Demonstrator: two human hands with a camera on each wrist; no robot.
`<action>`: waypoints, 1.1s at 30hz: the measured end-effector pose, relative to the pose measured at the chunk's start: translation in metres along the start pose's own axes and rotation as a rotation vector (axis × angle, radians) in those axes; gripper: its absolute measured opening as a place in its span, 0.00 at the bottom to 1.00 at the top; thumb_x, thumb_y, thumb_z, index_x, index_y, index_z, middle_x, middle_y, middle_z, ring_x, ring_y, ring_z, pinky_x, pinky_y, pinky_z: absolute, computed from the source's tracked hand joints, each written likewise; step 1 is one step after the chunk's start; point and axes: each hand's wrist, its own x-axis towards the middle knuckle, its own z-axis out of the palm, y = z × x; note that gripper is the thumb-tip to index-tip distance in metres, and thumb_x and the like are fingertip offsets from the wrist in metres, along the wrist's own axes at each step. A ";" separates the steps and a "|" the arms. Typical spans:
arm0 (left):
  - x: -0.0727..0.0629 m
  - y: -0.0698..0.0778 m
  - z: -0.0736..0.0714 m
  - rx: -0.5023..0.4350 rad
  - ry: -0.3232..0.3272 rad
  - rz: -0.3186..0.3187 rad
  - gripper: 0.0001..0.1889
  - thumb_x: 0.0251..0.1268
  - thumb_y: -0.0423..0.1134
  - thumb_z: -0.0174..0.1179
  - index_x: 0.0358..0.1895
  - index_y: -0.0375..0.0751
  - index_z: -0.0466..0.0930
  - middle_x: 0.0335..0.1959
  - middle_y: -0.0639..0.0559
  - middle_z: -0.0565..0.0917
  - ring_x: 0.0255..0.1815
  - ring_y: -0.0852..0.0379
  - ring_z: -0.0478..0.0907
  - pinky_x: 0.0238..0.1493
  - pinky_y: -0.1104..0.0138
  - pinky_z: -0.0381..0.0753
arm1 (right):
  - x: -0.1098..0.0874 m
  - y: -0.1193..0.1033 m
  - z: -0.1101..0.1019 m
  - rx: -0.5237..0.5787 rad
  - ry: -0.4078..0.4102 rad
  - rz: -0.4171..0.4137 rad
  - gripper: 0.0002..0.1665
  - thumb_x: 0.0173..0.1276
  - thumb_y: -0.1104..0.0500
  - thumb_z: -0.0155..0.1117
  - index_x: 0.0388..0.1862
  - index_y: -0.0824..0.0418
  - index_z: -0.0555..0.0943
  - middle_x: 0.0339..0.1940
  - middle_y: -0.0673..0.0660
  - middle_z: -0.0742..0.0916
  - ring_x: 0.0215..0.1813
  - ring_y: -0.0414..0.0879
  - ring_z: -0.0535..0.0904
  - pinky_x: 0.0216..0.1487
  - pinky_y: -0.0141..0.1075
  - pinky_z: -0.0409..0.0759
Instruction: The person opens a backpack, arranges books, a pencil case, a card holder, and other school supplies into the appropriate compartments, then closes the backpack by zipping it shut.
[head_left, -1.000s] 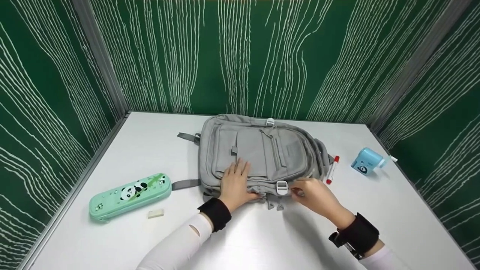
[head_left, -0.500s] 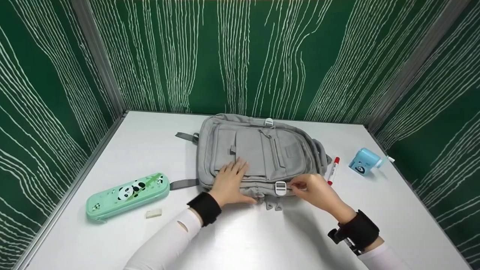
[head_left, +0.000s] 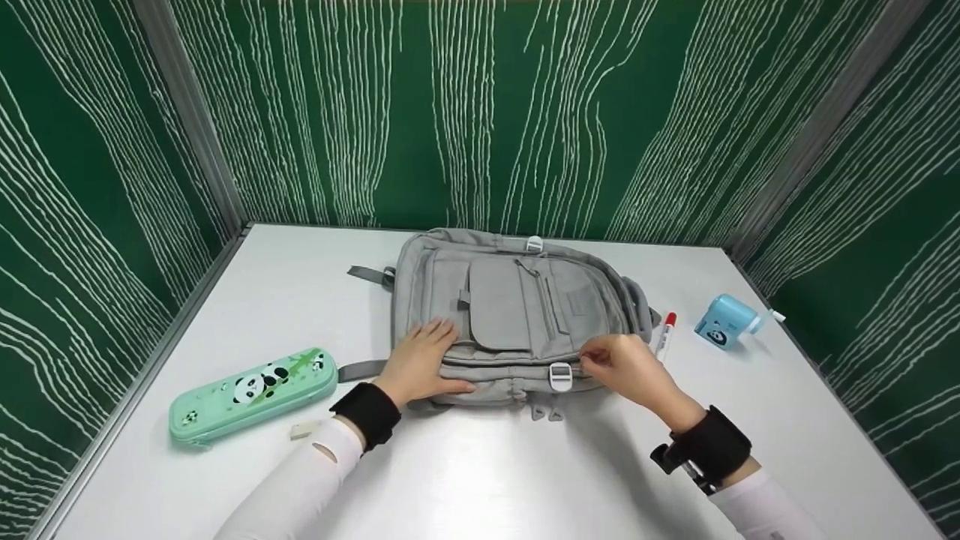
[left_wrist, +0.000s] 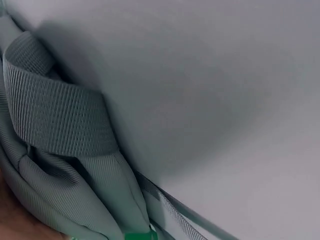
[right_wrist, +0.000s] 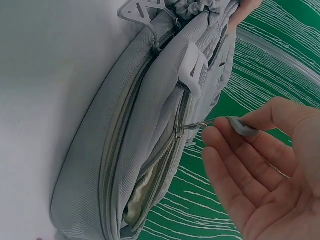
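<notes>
A grey backpack (head_left: 502,300) lies front side up on the white table. My left hand (head_left: 420,364) rests on its lower left corner, fingers extended and thumb along the near side. Beside the white strap buckle (head_left: 560,377), my right hand (head_left: 626,367) pinches a zipper pull (right_wrist: 242,126) between thumb and fingers. In the right wrist view the cord from that pull runs taut to the zipper slider (right_wrist: 179,131). The zipper gapes on one side of the slider, where pale lining (right_wrist: 137,200) shows. Only an edge of my left hand appears in the left wrist view, by a webbing loop (left_wrist: 60,112).
A green panda pencil case (head_left: 253,396) lies left of the bag, near a small white eraser-like block (head_left: 304,430) partly behind my left sleeve. On the right are a red-capped marker (head_left: 667,330) and a blue panda pencil sharpener (head_left: 726,322). Green walls enclose the table.
My left hand has slid left along the backpack to its lower corner, uncovering the front flap's edge. The right hand keeps its pinch on the pull and has risen slightly.
</notes>
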 end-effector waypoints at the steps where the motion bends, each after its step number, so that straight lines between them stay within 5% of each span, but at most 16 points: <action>1: 0.000 0.002 0.000 -0.001 0.006 -0.005 0.55 0.56 0.71 0.66 0.77 0.34 0.64 0.80 0.37 0.65 0.83 0.37 0.60 0.83 0.42 0.56 | 0.002 -0.001 0.001 -0.006 -0.002 -0.004 0.08 0.64 0.69 0.64 0.36 0.66 0.90 0.32 0.57 0.93 0.34 0.46 0.89 0.37 0.32 0.87; 9: 0.000 0.022 0.006 0.043 0.048 -0.037 0.54 0.53 0.73 0.67 0.75 0.36 0.68 0.78 0.39 0.69 0.81 0.39 0.64 0.82 0.46 0.63 | 0.012 -0.007 0.007 -0.033 0.001 -0.035 0.07 0.63 0.69 0.65 0.35 0.66 0.89 0.29 0.56 0.92 0.32 0.44 0.89 0.35 0.32 0.86; 22: 0.006 0.067 0.025 0.195 0.076 -0.204 0.58 0.49 0.81 0.60 0.77 0.43 0.67 0.79 0.45 0.69 0.81 0.46 0.65 0.81 0.51 0.66 | 0.023 -0.023 0.017 -0.022 -0.057 -0.136 0.07 0.64 0.67 0.66 0.38 0.65 0.90 0.34 0.58 0.93 0.36 0.47 0.89 0.39 0.37 0.89; 27: 0.007 0.065 0.020 0.168 0.052 -0.157 0.58 0.52 0.82 0.58 0.77 0.42 0.66 0.79 0.44 0.68 0.81 0.45 0.64 0.81 0.50 0.65 | 0.026 -0.030 0.022 -0.017 -0.087 -0.157 0.07 0.64 0.66 0.66 0.38 0.65 0.90 0.35 0.57 0.93 0.36 0.47 0.90 0.41 0.38 0.89; 33: -0.005 0.039 0.008 0.050 0.010 -0.018 0.51 0.60 0.75 0.60 0.77 0.41 0.65 0.80 0.42 0.66 0.83 0.41 0.61 0.83 0.48 0.61 | 0.025 -0.032 0.024 -0.006 -0.074 -0.153 0.07 0.62 0.67 0.66 0.37 0.64 0.90 0.34 0.56 0.93 0.36 0.45 0.89 0.40 0.36 0.89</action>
